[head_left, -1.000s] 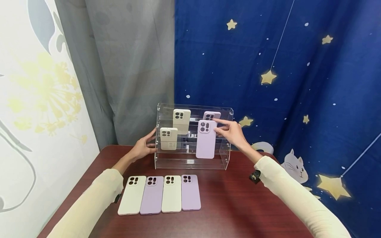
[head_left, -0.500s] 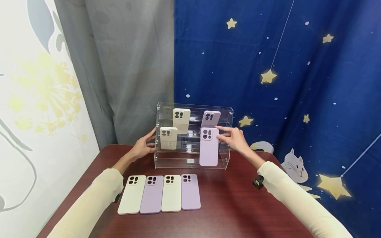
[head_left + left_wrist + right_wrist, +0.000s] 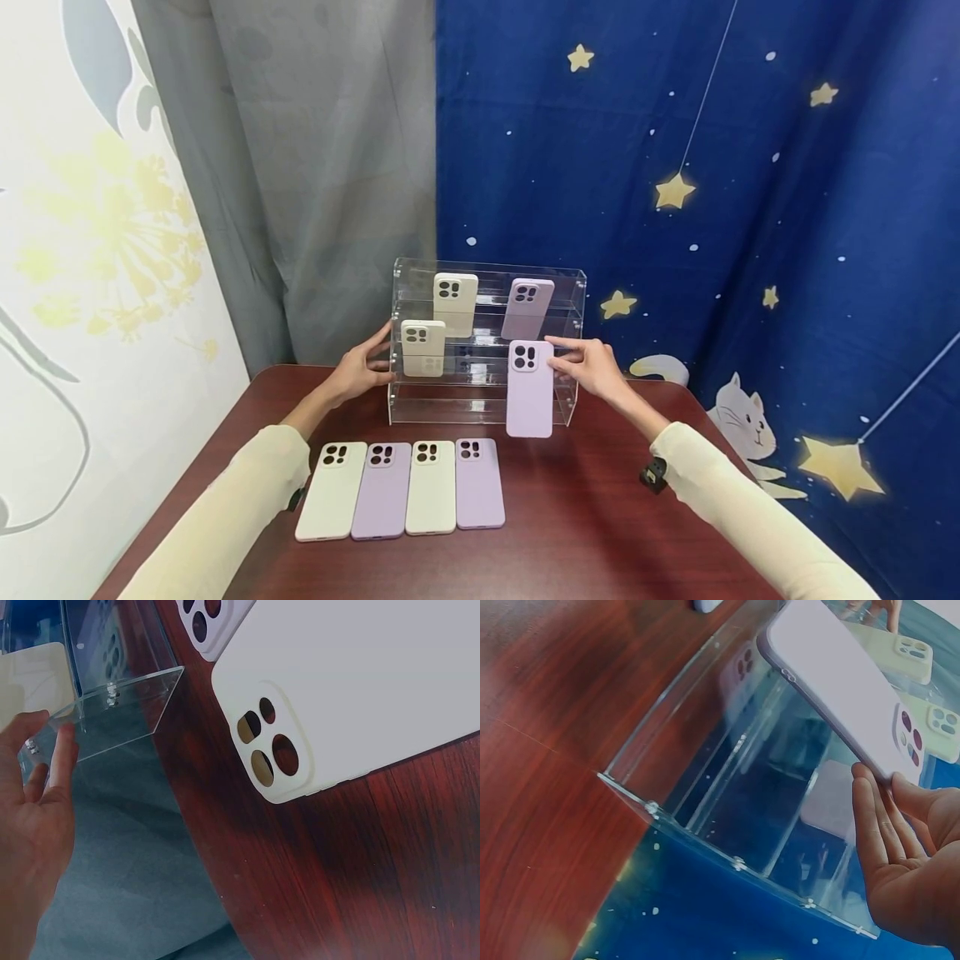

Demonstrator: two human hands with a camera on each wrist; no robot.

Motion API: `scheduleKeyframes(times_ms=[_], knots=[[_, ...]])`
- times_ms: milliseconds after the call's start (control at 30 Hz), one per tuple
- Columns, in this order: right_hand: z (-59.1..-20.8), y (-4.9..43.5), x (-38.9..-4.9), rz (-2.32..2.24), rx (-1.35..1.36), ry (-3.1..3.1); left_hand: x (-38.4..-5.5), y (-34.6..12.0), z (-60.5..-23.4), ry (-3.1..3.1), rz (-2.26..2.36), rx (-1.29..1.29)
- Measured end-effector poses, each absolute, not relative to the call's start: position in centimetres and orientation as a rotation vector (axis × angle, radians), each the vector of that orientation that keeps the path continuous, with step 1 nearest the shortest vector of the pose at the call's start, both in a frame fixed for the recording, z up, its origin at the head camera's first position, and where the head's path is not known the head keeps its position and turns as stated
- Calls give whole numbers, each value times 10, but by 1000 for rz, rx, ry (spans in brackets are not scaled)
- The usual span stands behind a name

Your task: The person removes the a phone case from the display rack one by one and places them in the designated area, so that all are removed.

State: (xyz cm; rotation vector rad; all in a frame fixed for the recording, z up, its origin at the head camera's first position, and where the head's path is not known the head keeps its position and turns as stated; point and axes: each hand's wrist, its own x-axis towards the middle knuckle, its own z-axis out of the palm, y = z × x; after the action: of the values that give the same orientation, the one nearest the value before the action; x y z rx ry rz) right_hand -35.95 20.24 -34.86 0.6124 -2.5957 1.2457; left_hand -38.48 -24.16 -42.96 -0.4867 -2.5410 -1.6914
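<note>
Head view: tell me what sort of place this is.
Likely an indoor, curtained corner set up as a small display: a clear stand with phone cases on it, a dark red table, and a starry blue curtain behind.

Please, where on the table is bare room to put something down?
Bare table lies between the row of four cases and the right sleeve. Crowded: the row itself, and the table's back, where the rack stands.
</note>
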Motion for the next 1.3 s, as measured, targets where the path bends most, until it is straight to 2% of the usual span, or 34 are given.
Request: scheduleKeyframes(times_ms=[1300], knots=[[-439, 208, -351, 1535, 558, -2753, -384, -241, -429, -2529, -1718, -496]])
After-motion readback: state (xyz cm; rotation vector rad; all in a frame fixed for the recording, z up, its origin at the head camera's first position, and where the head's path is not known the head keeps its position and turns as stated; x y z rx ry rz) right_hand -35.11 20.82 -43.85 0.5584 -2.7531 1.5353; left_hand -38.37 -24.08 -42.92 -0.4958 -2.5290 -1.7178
